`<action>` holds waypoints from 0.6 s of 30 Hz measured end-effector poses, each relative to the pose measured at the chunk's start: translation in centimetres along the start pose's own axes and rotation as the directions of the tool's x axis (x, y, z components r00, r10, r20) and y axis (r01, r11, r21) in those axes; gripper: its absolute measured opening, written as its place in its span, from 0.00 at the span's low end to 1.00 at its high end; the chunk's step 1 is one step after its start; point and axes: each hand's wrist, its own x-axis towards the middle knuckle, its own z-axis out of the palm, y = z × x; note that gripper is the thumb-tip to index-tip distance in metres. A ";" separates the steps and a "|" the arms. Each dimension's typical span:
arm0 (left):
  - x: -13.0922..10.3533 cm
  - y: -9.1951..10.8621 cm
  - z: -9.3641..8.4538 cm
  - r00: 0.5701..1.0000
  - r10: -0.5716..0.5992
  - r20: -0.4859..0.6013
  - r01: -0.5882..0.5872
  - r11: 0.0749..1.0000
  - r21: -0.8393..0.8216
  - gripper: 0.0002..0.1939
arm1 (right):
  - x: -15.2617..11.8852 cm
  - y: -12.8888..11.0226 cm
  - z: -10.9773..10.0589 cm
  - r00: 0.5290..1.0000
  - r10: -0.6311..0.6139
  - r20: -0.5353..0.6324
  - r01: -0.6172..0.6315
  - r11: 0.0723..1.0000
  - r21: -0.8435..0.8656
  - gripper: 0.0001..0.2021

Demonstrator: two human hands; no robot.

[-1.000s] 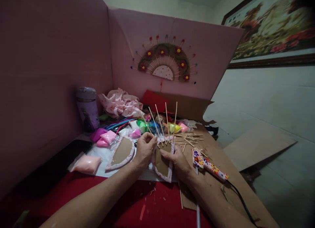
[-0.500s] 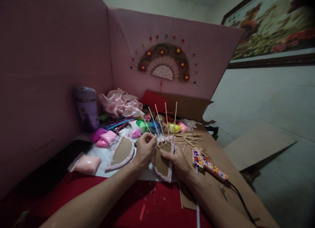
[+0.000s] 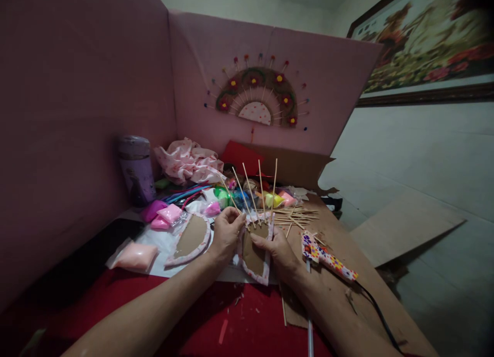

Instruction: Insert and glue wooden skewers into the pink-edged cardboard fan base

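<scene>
The left hand pinches the foot of one of the thin wooden sticks, which fan upward toward twelve o'clock. The right hand grips the right edge of the cardboard half-round, which stands between the two hands with the sticks rising from its top. At nine o'clock lies a second half-round; at three o'clock, a patterned glue gun.

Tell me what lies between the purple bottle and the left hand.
In the head view, pink clay packets and a fabric-edged cardboard half-round lie between the purple bottle and the left hand.
</scene>
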 end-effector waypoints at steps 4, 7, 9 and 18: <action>-0.2 0.2 0.1 1.000 -0.026 -0.005 0.026 1.000 -0.003 0.14 | 0.0 0.0 0.0 1.000 -0.006 -0.004 0.006 1.000 -0.008 0.19; -0.3 0.3 0.1 0.999 -0.044 -0.016 0.044 0.999 -0.002 0.15 | 0.0 0.0 0.0 1.000 -0.014 -0.012 0.013 1.000 -0.022 0.20; -0.3 0.3 0.1 0.999 -0.042 -0.022 0.042 0.999 -0.001 0.15 | -0.1 -0.1 0.1 1.000 -0.013 -0.015 0.013 0.999 -0.034 0.20; -0.3 0.3 0.2 0.998 -0.050 -0.030 0.050 0.999 -0.007 0.15 | -0.3 -0.3 0.2 1.000 -0.015 -0.022 0.014 0.999 -0.050 0.21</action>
